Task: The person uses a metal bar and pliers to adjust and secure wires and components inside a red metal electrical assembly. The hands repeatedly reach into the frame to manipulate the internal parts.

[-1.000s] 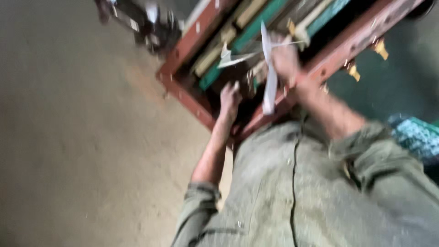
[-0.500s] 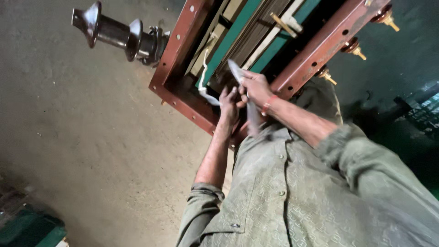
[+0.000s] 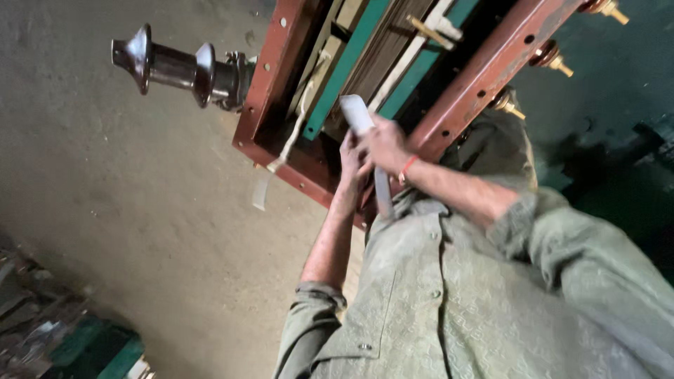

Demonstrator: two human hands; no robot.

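A bare concrete floor (image 3: 119, 203) fills the left of the scene, grey-brown, dusty and marked with small specks. In the near left corner lies a heap of dark scrap metal (image 3: 28, 309) beside a green box-like object (image 3: 105, 351). On the right the ground looks dark green and stained (image 3: 618, 112), with black patches and deep shadow. Light is soft and even across the floor, dimmer toward the right

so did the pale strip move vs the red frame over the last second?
Yes. The pale strip had crossed the red-brown frame rail near its edge; now its tip sits further inside, by the green bar, gripped by both hands.
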